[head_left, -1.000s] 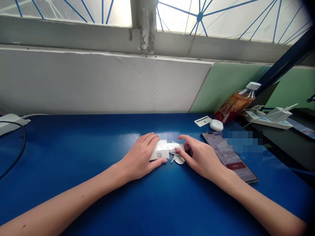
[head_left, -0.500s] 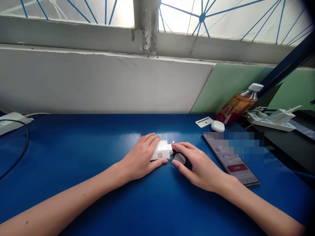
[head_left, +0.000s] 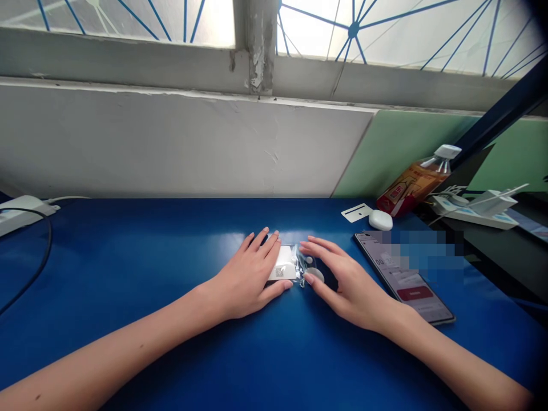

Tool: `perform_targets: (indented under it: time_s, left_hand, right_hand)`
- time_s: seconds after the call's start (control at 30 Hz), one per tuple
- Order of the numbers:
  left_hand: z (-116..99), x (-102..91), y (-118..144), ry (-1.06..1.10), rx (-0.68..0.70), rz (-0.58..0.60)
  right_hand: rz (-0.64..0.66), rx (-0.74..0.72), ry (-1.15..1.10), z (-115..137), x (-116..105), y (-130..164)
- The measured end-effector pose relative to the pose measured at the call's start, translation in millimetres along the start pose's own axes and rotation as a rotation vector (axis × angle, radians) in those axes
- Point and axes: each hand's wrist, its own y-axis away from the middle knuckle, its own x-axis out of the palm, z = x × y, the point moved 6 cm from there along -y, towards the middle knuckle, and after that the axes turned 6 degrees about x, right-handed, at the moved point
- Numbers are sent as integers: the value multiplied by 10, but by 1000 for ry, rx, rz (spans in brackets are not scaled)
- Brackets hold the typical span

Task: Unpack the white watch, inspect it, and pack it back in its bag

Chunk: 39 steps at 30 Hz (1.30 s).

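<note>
A small white box [head_left: 284, 267] with a printed code on its side lies on the blue table [head_left: 128, 257]. My left hand [head_left: 248, 279] rests on it, fingers over the top and thumb along its near side. Right beside the box lie a clear plastic wrapper [head_left: 305, 261] and a small round white piece [head_left: 315, 275]. My right hand [head_left: 342, 279] hovers flat over them, fingers stretched toward the box, thumb tip touching the round piece. Neither hand lifts anything.
A phone [head_left: 406, 279] with a lit screen lies right of my right hand. Behind it are a white oval case [head_left: 380, 219], a white card [head_left: 356, 212], a tilted drink bottle [head_left: 417, 181] and a power strip [head_left: 471, 214]. A black cable [head_left: 34, 257] and a white adapter [head_left: 19, 212] sit far left.
My left hand's fingers have straightened over the box. My right hand has flattened and spread its fingers over the wrapper and the round piece.
</note>
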Motion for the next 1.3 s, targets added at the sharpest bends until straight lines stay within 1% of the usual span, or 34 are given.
perform_targets:
  time_s: [0.03, 0.1, 0.17, 0.2, 0.27, 0.37, 0.47, 0.57, 0.67, 0.8, 1.1, 1.3]
  left_hand:
    - [-2, -5, 3, 7, 6, -1]
    - [-3, -10, 5, 15, 10, 2]
    - [-3, -6, 3, 15, 9, 17]
    - [-2, -2, 2, 12, 6, 25]
    - [-1, 0, -1, 6, 1, 28]
    - [-7, 0, -1, -3, 7, 19]
    - [-10, 6, 0, -13, 8, 23]
    - [-12, 5, -2, -9, 4, 19]
    - [-19, -1, -9, -8, 3, 20]
    - [-21, 6, -18, -31, -4, 57]
    - [-17, 10, -11, -33, -5, 62]
    - [-14, 8, -17, -36, -3, 75]
  right_hand:
    - [-64, 9, 38, -21, -41, -12]
    - [-158, 72, 79, -77, -108, -25]
    - [-180, 143, 75, -121, -132, -26]
    - [-166, 162, 56, -128, -127, -24]
    - [-114, 152, -1, -104, -99, -16]
    - [-27, 59, -62, -12, -46, 1]
    - [38, -23, -52, 64, 8, 13]
    - [79, -47, -24, 86, 60, 16]
    - [96, -49, 24, 74, 101, 23]
    - [113, -69, 66, 54, 142, 37]
    - [135, -29, -29, -6, 110, -27]
    - [133, -65, 67, 16, 154, -1]
